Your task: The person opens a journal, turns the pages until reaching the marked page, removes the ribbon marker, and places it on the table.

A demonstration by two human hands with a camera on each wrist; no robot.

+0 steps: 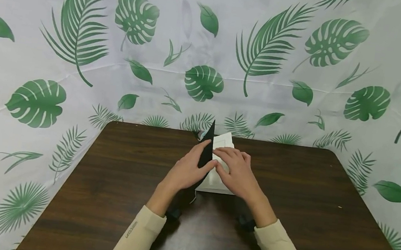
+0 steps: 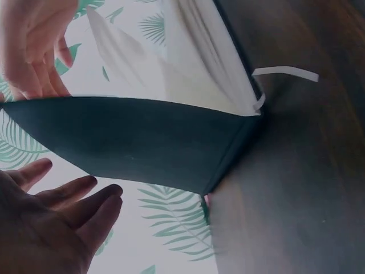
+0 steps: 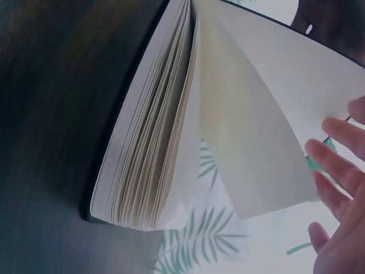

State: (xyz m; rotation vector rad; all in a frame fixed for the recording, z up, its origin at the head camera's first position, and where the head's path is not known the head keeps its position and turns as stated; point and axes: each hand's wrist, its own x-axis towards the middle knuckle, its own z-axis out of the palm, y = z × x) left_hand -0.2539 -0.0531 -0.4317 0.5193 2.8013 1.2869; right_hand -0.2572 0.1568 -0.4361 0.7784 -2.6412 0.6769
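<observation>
Fingers of the left hand point(image 1: 188, 170) and right hand point(image 1: 236, 171) were extended loosely, 1 hand each side of the raised dark cover point(image 2: 125, 142), presumably steadying it upright. Book point(image 1: 216, 185) lay part-opened on the desk point(image 1: 125, 166), toward its far edge, ribbon point(image 2: 288, 70) trailing. Fingertip contact: could not tell. Small item point(image 1: 202, 134) behind cover mostly hidden.

From the head feed I log one table point(image 1: 297, 185): dark brown, wood-grain top, far corners rounded, a dull patch of light on the near middle. A book point(image 1: 214, 182) lies on it, toward the far edge. I note its page block down on the wood, its black cover point(image 1: 206, 152) raised upright at the left. A white ribbon point(image 1: 193, 197) juts from the book's near end; contact with the wood I cannot tell. Well to the right I record a small pale speck point(image 1: 340, 207).
</observation>
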